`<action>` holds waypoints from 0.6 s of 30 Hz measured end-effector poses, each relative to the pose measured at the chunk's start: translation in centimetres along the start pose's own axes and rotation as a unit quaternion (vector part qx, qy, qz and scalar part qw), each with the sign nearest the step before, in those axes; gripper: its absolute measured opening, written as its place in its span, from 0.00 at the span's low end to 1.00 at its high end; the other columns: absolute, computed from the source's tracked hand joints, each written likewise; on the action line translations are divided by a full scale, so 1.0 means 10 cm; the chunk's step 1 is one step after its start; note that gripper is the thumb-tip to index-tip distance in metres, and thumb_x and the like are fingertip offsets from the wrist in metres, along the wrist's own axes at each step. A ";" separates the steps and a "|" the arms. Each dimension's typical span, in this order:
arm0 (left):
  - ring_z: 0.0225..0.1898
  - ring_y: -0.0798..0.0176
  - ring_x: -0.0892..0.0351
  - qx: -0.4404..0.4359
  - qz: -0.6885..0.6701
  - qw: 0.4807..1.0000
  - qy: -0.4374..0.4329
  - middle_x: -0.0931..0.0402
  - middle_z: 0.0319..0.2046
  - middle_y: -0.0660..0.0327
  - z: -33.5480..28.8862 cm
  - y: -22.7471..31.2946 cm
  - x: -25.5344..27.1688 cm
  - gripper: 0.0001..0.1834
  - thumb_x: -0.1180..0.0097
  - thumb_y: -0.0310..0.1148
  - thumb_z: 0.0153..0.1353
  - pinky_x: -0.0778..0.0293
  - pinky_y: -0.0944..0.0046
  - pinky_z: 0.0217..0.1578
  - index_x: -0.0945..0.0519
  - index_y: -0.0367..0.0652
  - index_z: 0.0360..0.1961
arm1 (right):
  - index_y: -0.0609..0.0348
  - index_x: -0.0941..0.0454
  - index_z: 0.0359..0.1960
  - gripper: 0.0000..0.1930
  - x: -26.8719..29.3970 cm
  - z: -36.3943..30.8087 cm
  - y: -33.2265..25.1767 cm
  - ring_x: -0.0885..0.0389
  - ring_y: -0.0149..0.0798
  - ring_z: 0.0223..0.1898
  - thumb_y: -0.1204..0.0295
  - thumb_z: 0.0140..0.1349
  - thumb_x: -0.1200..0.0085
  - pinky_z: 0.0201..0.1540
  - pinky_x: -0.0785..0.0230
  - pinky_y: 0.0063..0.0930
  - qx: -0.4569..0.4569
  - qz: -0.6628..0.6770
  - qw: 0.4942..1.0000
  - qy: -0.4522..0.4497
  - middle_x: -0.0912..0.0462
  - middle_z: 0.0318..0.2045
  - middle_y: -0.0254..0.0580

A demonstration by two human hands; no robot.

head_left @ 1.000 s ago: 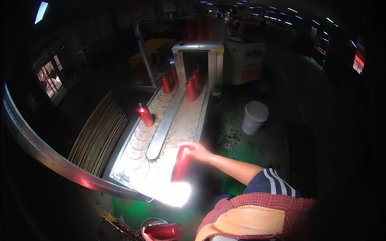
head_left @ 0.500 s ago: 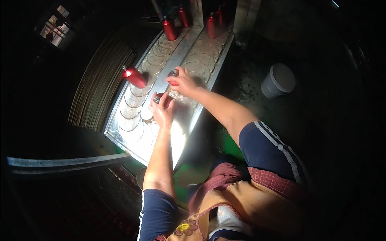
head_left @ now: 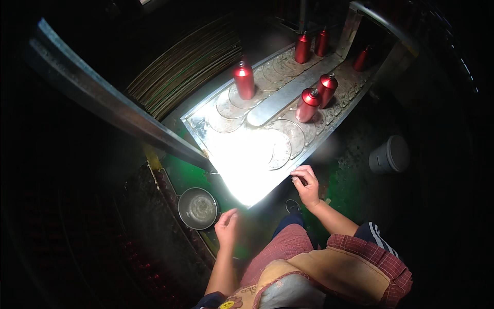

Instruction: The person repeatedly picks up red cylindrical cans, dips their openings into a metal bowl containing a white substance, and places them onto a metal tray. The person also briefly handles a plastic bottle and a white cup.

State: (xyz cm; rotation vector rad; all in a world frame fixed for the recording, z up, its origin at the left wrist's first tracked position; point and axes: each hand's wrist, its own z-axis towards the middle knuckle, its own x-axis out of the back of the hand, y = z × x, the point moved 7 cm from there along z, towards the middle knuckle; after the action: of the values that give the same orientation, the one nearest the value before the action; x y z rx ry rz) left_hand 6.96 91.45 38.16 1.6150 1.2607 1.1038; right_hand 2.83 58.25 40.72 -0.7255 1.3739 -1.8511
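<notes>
My left hand (head_left: 225, 226) hangs in the air by the near corner of the metal conveyor, its fingers loosely bent and nothing seen in it. Just off the conveyor's right-hand edge is my right hand (head_left: 307, 187), fingers curled with a gap to the thumb; no object shows in it. On the right lane of the chain conveyor (head_left: 293, 136), a red metal bottle (head_left: 307, 106) stands upright close to a second red bottle (head_left: 327, 91). Another red bottle (head_left: 244, 81) stands alone on the left lane. Glare hides the near end of the belt.
More red bottles (head_left: 302, 49) stand farther along, one by a dark box-like opening (head_left: 368, 33). A metal beam (head_left: 118, 110) slants at left. On the floor are a dark round pan (head_left: 198, 208) and a lidded pale bucket (head_left: 389, 154). Stacked sheets (head_left: 182, 62) lie beyond the conveyor.
Both hands have let go of the two red bottles and drawn back toward my body, off the conveyor. Those bottles now stand farther up the right lane. My view has turned.
</notes>
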 end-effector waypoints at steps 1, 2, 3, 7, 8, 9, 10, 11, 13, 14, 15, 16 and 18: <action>0.36 0.71 0.19 0.020 -0.021 0.999 0.033 0.17 0.37 0.62 -0.29 -0.25 0.56 0.10 0.41 0.26 0.64 0.23 0.71 0.35 0.16 0.36 0.46 | 0.61 0.19 0.37 0.10 -0.48 -0.43 -0.18 0.22 0.37 0.41 0.85 0.54 0.44 0.45 0.29 0.26 0.013 -0.036 0.997 -0.064 0.23 0.39 0.41; 0.36 0.71 0.19 0.054 -0.043 0.995 0.071 0.17 0.37 0.62 -0.57 -0.50 0.99 0.10 0.41 0.26 0.64 0.23 0.71 0.34 0.16 0.37 0.46 | 0.60 0.18 0.38 0.10 -0.89 -0.75 -0.24 0.22 0.40 0.43 0.84 0.54 0.43 0.50 0.30 0.29 -0.029 -0.003 0.990 -0.136 0.22 0.39 0.43; 0.36 0.73 0.20 0.079 -0.065 0.990 0.093 0.17 0.37 0.63 -0.81 -0.72 1.42 0.11 0.41 0.26 0.64 0.24 0.73 0.34 0.17 0.37 0.46 | 0.60 0.18 0.39 0.11 -1.26 -1.02 -0.37 0.22 0.38 0.42 0.84 0.54 0.43 0.48 0.30 0.27 -0.034 0.002 0.978 -0.207 0.22 0.39 0.41; 0.30 0.79 0.27 0.143 -0.107 0.963 0.201 0.20 0.33 0.69 -1.75 -1.54 3.15 0.12 0.41 0.29 0.64 0.33 0.77 0.29 0.17 0.39 0.47 | 0.57 0.18 0.46 0.15 -2.68 -1.91 -0.85 0.25 0.27 0.40 0.83 0.58 0.43 0.39 0.31 0.18 -0.068 0.030 0.903 -0.423 0.24 0.41 0.35; 0.29 0.79 0.29 0.144 -0.114 0.954 0.235 0.21 0.34 0.69 -1.90 -1.75 3.68 0.12 0.41 0.31 0.64 0.36 0.76 0.28 0.17 0.39 0.48 | 0.58 0.18 0.47 0.15 -3.12 -2.09 -0.98 0.25 0.30 0.40 0.83 0.58 0.43 0.41 0.31 0.20 -0.035 0.012 0.896 -0.443 0.24 0.41 0.37; 0.28 0.78 0.30 0.156 -0.119 0.937 0.290 0.22 0.34 0.70 -2.13 -1.94 4.05 0.12 0.40 0.32 0.64 0.35 0.75 0.28 0.17 0.41 0.48 | 0.62 0.20 0.49 0.15 -3.43 -2.26 -1.09 0.27 0.31 0.44 0.85 0.60 0.47 0.49 0.33 0.22 -0.024 0.005 0.866 -0.499 0.26 0.42 0.39; 0.27 0.77 0.31 0.143 -0.130 0.928 0.319 0.23 0.32 0.70 -2.33 -2.11 4.37 0.12 0.40 0.33 0.64 0.35 0.73 0.27 0.17 0.43 0.47 | 0.62 0.21 0.49 0.16 -3.71 -2.39 -1.19 0.27 0.33 0.47 0.84 0.59 0.46 0.53 0.34 0.23 0.006 -0.006 0.846 -0.534 0.25 0.44 0.40; 0.26 0.76 0.31 0.168 -0.156 0.914 0.335 0.24 0.30 0.71 -2.48 -2.36 4.72 0.12 0.40 0.33 0.64 0.35 0.72 0.26 0.17 0.43 0.47 | 0.60 0.20 0.49 0.17 -4.04 -2.59 -1.26 0.26 0.33 0.45 0.84 0.58 0.44 0.50 0.32 0.24 0.017 -0.017 0.826 -0.563 0.25 0.43 0.40; 0.28 0.76 0.29 0.177 -0.140 0.888 0.401 0.24 0.30 0.70 -2.83 -2.76 5.24 0.13 0.40 0.32 0.63 0.32 0.71 0.28 0.18 0.42 0.48 | 0.56 0.20 0.52 0.20 -4.58 -2.95 -1.27 0.24 0.35 0.47 0.82 0.57 0.42 0.46 0.27 0.24 -0.028 -0.027 0.778 -0.627 0.25 0.46 0.40; 0.29 0.74 0.27 0.194 -0.145 0.868 0.433 0.22 0.31 0.69 -3.02 -2.96 5.39 0.13 0.40 0.31 0.63 0.29 0.70 0.30 0.18 0.41 0.49 | 0.55 0.20 0.53 0.20 -4.82 -3.14 -1.24 0.24 0.35 0.48 0.82 0.57 0.43 0.45 0.26 0.24 -0.020 -0.050 0.751 -0.659 0.25 0.47 0.40; 0.33 0.72 0.24 0.165 -0.121 0.855 0.477 0.21 0.33 0.67 -3.17 -3.14 5.58 0.14 0.40 0.30 0.62 0.27 0.69 0.35 0.18 0.41 0.49 | 0.53 0.21 0.53 0.21 -5.10 -3.41 -1.17 0.24 0.36 0.50 0.81 0.57 0.43 0.45 0.25 0.24 -0.014 -0.069 0.722 -0.689 0.25 0.49 0.40; 0.36 0.70 0.22 0.169 -0.104 0.834 0.515 0.19 0.35 0.66 -3.29 -3.29 5.70 0.15 0.39 0.29 0.61 0.25 0.68 0.40 0.18 0.41 0.50 | 0.52 0.21 0.54 0.21 -5.36 -3.63 -1.10 0.24 0.36 0.52 0.81 0.58 0.43 0.44 0.25 0.24 -0.009 -0.065 0.695 -0.716 0.25 0.50 0.40; 0.44 0.66 0.19 0.184 -0.017 0.799 0.573 0.17 0.44 0.60 -3.49 -3.51 5.88 0.19 0.37 0.28 0.58 0.25 0.65 0.47 0.18 0.47 0.52 | 0.48 0.23 0.58 0.26 -5.93 -4.13 -0.85 0.28 0.48 0.58 0.77 0.54 0.40 0.58 0.30 0.34 0.007 -0.093 0.634 -0.768 0.27 0.56 0.45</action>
State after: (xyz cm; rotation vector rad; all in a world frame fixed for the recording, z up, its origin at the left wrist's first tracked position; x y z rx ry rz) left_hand -28.90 158.26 25.45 1.0699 2.3663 2.0332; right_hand 3.89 130.88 35.93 -1.8199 0.0785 -0.6459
